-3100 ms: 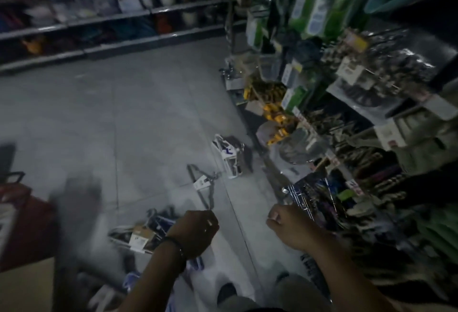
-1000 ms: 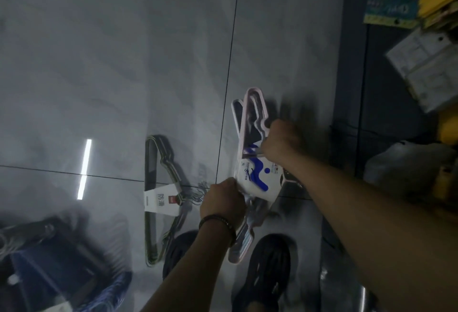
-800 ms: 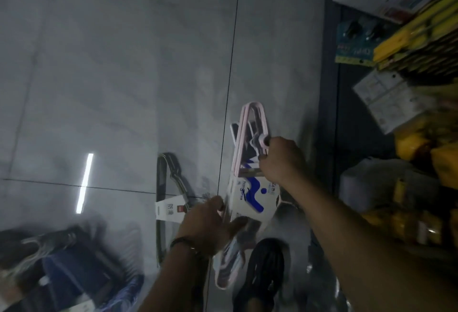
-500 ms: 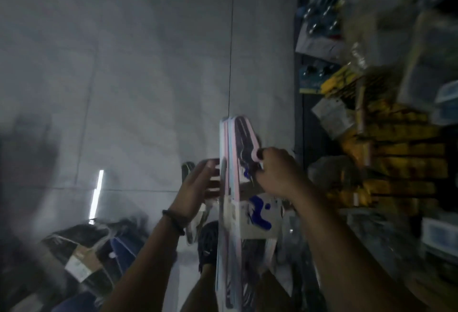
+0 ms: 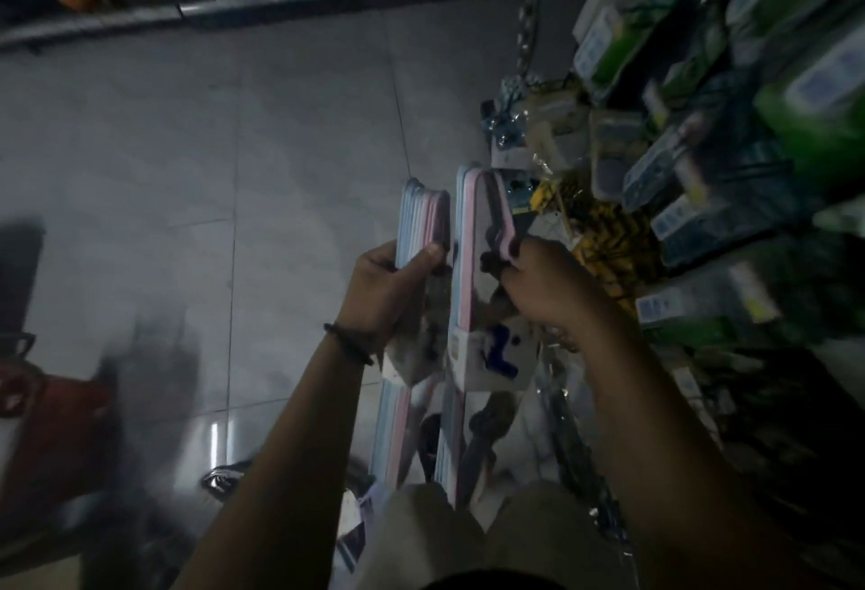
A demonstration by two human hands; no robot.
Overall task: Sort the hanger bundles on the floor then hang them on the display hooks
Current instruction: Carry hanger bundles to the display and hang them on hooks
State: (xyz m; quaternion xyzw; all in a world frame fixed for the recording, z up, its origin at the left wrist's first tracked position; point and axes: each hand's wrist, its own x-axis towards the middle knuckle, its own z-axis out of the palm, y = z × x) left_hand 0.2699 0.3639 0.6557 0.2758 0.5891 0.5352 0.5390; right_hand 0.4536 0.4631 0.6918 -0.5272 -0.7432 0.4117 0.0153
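I hold two bundles of pastel pink and blue hangers upright in front of me, above the floor. My left hand (image 5: 391, 292) grips the left bundle (image 5: 419, 224) near its upper half, thumb across its edge. My right hand (image 5: 543, 289) grips the right bundle (image 5: 472, 233) by its dark hook area; a white card label with blue print (image 5: 496, 357) hangs on it below my hand. The two bundles stand side by side, almost touching. The display hooks are lost among the packed goods on the right.
A crowded display rack (image 5: 678, 168) of green and yellow packaged goods fills the right side. Grey tiled floor (image 5: 234, 168) spreads to the left, with low shelving (image 5: 234, 4) at the far end. A red basket (image 5: 42, 425) sits at the left. More hangers (image 5: 224, 479) lie on the floor near my feet.
I have lifted the pink-blue hangers off the floor and stood up. My left hand, open half a second ago, now grips a second bundle. The view has swung toward the rack.
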